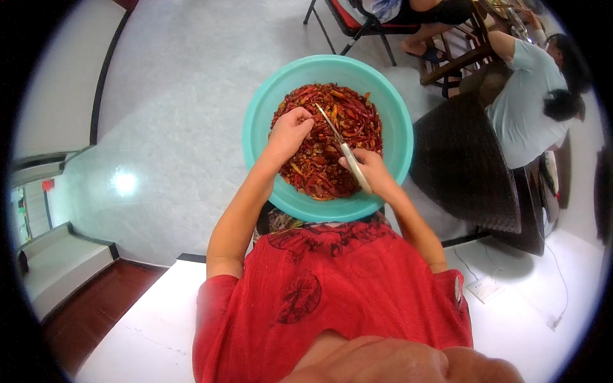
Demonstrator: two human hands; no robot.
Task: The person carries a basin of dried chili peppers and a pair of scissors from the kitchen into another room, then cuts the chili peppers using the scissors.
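Note:
A wide turquoise basin [255, 121] sits in front of me, holding a heap of dried red chillies [351, 112], some whole and some in pieces. My right hand [370, 171] grips scissors [349, 156] with pale handles. Their blades point up and left over the chillies, the tips close to my left fingers. Over the left part of the heap is my left hand [291, 135], its fingers pinched together. Whatever lies between those fingertips is too small to make out.
To the right, a person [530, 96] in a light shirt sits by a dark woven chair [466, 159]. Another person's leg shows near a red folding chair [345, 19]. A white power strip [485, 288] with cables lies at lower right, on a white surface [153, 325].

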